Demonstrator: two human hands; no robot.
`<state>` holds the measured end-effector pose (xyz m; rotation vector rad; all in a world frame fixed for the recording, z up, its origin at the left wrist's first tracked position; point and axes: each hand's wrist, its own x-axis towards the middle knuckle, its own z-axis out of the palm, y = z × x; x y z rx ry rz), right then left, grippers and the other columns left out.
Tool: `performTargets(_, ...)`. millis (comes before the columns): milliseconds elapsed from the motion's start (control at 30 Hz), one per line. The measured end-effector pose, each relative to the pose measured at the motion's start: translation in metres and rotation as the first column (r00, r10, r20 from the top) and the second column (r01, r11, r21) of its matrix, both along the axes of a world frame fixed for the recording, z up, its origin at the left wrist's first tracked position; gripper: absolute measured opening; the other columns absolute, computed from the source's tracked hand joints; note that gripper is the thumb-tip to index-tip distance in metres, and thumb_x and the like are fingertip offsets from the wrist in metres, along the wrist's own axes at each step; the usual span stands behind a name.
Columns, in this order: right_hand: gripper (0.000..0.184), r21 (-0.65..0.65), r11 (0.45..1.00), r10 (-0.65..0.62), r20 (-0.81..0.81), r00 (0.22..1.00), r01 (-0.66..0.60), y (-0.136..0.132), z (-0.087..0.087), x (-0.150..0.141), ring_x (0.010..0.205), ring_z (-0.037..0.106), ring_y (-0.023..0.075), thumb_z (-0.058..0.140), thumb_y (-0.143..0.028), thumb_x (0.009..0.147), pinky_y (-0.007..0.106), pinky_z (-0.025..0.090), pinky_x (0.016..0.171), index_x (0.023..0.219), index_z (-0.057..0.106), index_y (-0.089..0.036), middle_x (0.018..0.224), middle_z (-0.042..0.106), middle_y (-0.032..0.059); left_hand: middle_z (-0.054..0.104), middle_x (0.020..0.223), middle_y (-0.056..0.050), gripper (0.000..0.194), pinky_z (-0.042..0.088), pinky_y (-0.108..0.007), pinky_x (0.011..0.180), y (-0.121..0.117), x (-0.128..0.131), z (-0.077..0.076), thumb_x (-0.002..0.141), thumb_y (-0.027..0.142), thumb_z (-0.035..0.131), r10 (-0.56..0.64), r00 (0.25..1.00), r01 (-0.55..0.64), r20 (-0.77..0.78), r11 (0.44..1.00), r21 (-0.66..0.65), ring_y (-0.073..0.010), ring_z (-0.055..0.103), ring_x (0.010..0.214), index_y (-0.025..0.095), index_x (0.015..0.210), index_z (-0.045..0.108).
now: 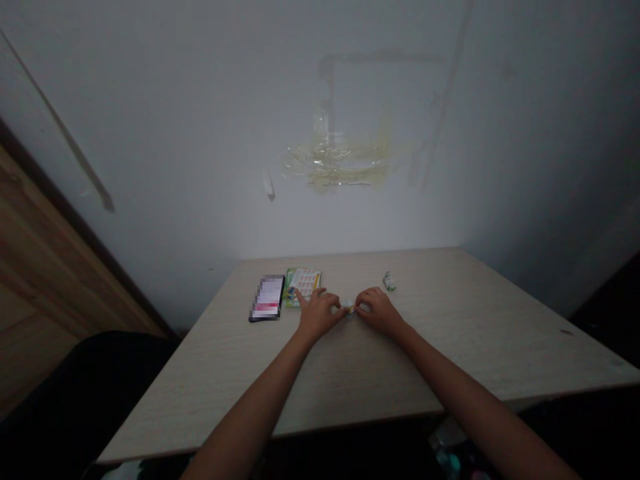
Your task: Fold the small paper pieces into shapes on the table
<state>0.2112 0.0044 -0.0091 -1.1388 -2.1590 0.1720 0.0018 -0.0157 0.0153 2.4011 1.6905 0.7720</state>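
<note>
Between my two hands is a small crumpled piece of printed paper, low over the table, its far side partly hidden by fingers. My left hand pinches its left side between thumb and fingertips. From the right, my right hand pinches the opposite side with curled fingers. Just beyond my left hand lie printed sheets in white, green and yellow, partly covered by the fingers. A crumpled white and green paper rests past my right hand.
A phone with a lit, blurred screen lies left of the sheets. The pale wooden table meets a wall bearing torn tape. A dark chair-like shape stands at the left, beside wooden boards.
</note>
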Motion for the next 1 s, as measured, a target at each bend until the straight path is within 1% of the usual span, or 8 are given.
performTargets(133,0.007,0.002,1.000,-0.026,0.011,1.000,0.026,0.000,-0.002,-0.003,0.097,0.055,0.0212,0.066,-0.027,0.081,0.035,0.039,0.091,0.083,0.068,-0.021,0.093,0.067,0.0062,0.071,0.107,0.000,0.029,-0.018,-0.074,0.103,-0.002,0.003,0.000,0.080,0.056,0.062,0.004,1.000,-0.004,-0.014,1.000,0.009,-0.0298,0.041,0.130,0.028,0.085,0.067)
performTargets(400,0.011,-0.017,0.998,-0.054,0.002,0.999,0.054,-0.001,-0.005,-0.004,0.099,0.053,0.0218,0.068,-0.029,0.080,0.035,0.040,0.090,0.088,0.066,-0.021,0.095,0.064,0.0055,0.069,0.113,-0.002,0.026,-0.016,-0.074,0.104,-0.004,0.007,-0.003,0.079,0.050,0.065,0.022,0.999,-0.022,-0.043,1.000,0.012,-0.0286,0.042,0.129,0.027,0.089,0.064)
performTargets(500,0.012,-0.026,0.998,-0.052,-0.005,0.999,0.052,0.000,-0.005,-0.003,0.099,0.053,0.0219,0.068,-0.029,0.079,0.035,0.040,0.090,0.088,0.066,-0.021,0.095,0.064,0.0055,0.068,0.114,-0.003,0.027,-0.013,-0.075,0.104,-0.004,0.008,-0.004,0.079,0.050,0.065,0.020,0.999,-0.020,-0.043,1.000,0.003,-0.0287,0.043,0.128,0.027,0.092,0.063)
performTargets(600,0.010,-0.033,0.998,-0.051,-0.014,0.999,0.050,0.001,-0.006,-0.003,0.099,0.054,0.0218,0.068,-0.027,0.078,0.035,0.040,0.091,0.087,0.067,-0.021,0.095,0.064,0.0055,0.067,0.115,-0.003,0.028,-0.012,-0.076,0.104,-0.005,0.008,-0.005,0.079,0.049,0.066,0.011,1.000,-0.011,-0.026,1.000,-0.005,-0.0286,0.043,0.128,0.028,0.097,0.063)
performTargets(700,0.007,-0.036,0.998,-0.054,-0.029,0.998,0.053,0.001,-0.005,-0.003,0.098,0.054,0.0215,0.066,-0.024,0.079,0.035,0.040,0.090,0.086,0.068,-0.021,0.094,0.065,0.0055,0.066,0.118,-0.001,0.025,-0.013,-0.075,0.104,-0.004,0.007,-0.006,0.081,0.047,0.066,-0.019,1.000,0.019,-0.007,1.000,-0.004,-0.0286,0.042,0.128,0.034,0.102,0.065)
performTargets(800,0.007,-0.043,0.998,-0.051,-0.047,0.998,0.049,0.002,-0.005,-0.002,0.097,0.055,0.0211,0.064,-0.022,0.081,0.034,0.041,0.090,0.085,0.069,-0.021,0.093,0.065,0.0055,0.065,0.121,0.001,0.019,-0.014,-0.075,0.103,-0.002,0.007,-0.009,0.081,0.046,0.065,-0.044,0.999,0.044,-0.005,0.999,0.008,-0.0294,0.040,0.129,0.038,0.098,0.069)
performTargets(933,0.007,-0.051,0.998,-0.038,-0.084,0.996,0.034,0.003,-0.007,0.000,0.096,0.057,0.0215,0.064,-0.023,0.081,0.035,0.041,0.091,0.083,0.070,-0.020,0.092,0.066,0.0057,0.064,0.123,0.003,0.015,-0.013,-0.077,0.102,0.000,0.007,-0.012,0.083,0.048,0.063,-0.040,0.999,0.041,-0.023,0.999,0.016,-0.0306,0.039,0.130,0.037,0.088,0.073)
performTargets(1000,0.007,-0.050,0.998,-0.031,-0.098,0.995,0.027,0.005,-0.008,0.001,0.096,0.057,0.0219,0.064,-0.023,0.080,0.036,0.041,0.091,0.082,0.070,-0.020,0.091,0.067,0.0060,0.064,0.123,0.003,0.016,-0.013,-0.077,0.102,0.000,0.009,-0.011,0.084,0.048,0.061,-0.039,0.999,0.040,-0.035,0.999,0.020,-0.0306,0.039,0.130,0.037,0.086,0.072)
